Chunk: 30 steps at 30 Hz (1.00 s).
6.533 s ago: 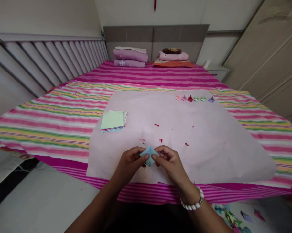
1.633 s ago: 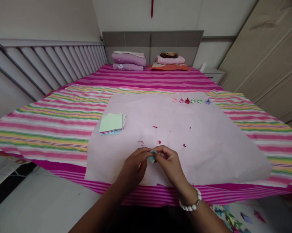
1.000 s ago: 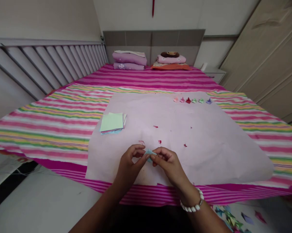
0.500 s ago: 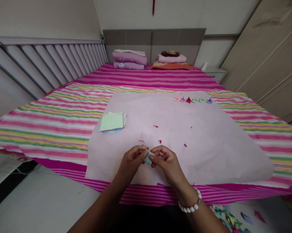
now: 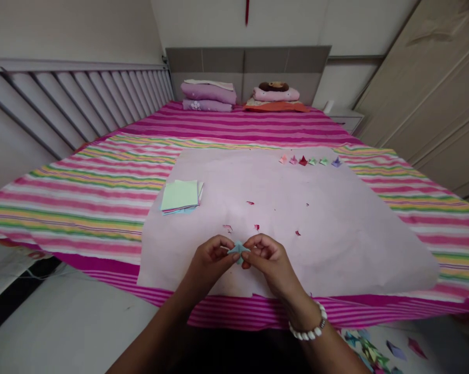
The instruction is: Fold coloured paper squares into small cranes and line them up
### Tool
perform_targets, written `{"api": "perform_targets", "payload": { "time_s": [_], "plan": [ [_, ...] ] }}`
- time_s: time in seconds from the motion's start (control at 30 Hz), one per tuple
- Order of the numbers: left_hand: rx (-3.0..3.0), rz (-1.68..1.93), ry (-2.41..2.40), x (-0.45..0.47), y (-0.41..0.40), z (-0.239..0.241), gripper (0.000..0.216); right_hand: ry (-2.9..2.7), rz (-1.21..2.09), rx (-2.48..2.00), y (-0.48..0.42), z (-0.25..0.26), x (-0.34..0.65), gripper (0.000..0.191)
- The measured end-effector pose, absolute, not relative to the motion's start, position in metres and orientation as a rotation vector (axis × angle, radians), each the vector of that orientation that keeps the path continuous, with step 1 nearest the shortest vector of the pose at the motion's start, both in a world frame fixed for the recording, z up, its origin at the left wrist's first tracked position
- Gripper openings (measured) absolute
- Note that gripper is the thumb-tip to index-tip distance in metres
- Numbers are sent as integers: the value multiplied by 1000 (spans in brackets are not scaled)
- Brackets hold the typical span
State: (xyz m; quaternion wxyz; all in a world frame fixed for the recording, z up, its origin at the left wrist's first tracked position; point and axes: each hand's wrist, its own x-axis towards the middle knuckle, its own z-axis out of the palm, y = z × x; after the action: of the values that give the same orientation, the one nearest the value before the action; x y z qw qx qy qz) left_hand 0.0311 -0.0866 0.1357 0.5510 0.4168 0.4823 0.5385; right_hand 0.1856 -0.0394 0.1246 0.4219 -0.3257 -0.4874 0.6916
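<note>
A small light-blue folded paper piece [image 5: 237,249] is pinched between both hands, just above a large pale pink sheet [image 5: 335,234] spread on the bed. My left hand [image 5: 211,259] grips its left side with thumb and fingers closed. From the right, my right hand [image 5: 267,259] does the same; a white bead bracelet [image 5: 310,327] is on that wrist. A stack of pastel square papers [image 5: 180,196] lies to the left on the sheet. A row of several small folded paper shapes [image 5: 309,161] sits at the sheet's far right.
The sheet covers a pink striped bedspread [image 5: 82,192]. Tiny red paper scraps [image 5: 255,227] lie ahead of the hands. Folded blankets [image 5: 208,96] and a pillow [image 5: 277,98] are at the headboard. More folded paper pieces [image 5: 369,350] lie on the floor at lower right. A slatted rail [image 5: 82,98] is on the left.
The blue paper has been folded from a wider diamond into a much smaller piece. Both hands have stayed at the same spot, fingers working on it.
</note>
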Motion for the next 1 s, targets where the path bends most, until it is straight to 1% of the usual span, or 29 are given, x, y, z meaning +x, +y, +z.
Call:
{"api": "perform_targets", "payload": {
  "time_s": [0.1, 0.23, 0.43, 0.57, 0.7, 0.87, 1.0],
  "plan": [
    [978, 1243, 1174, 32, -88, 139, 18, -1233, 1768, -779, -40, 126, 186, 18],
    [977, 1292, 1189, 32, -88, 141, 18, -1250, 1772, -783, -40, 125, 187, 14],
    [901, 1309, 1168, 29, -88, 136, 8, -1224, 1737, -744, -39, 122, 186, 3],
    [854, 1314, 1182, 30, -88, 135, 6, -1208, 1739, -724, -39, 122, 186, 8],
    [910, 1300, 1205, 32, -89, 138, 14, -1238, 1739, -772, -39, 123, 188, 6],
    [929, 1296, 1287, 34, -88, 140, 19, -1331, 1743, -707, -39, 124, 189, 8],
    [944, 1312, 1290, 34, -87, 139, 20, -1299, 1733, -773, -40, 127, 187, 19]
  ]
}}
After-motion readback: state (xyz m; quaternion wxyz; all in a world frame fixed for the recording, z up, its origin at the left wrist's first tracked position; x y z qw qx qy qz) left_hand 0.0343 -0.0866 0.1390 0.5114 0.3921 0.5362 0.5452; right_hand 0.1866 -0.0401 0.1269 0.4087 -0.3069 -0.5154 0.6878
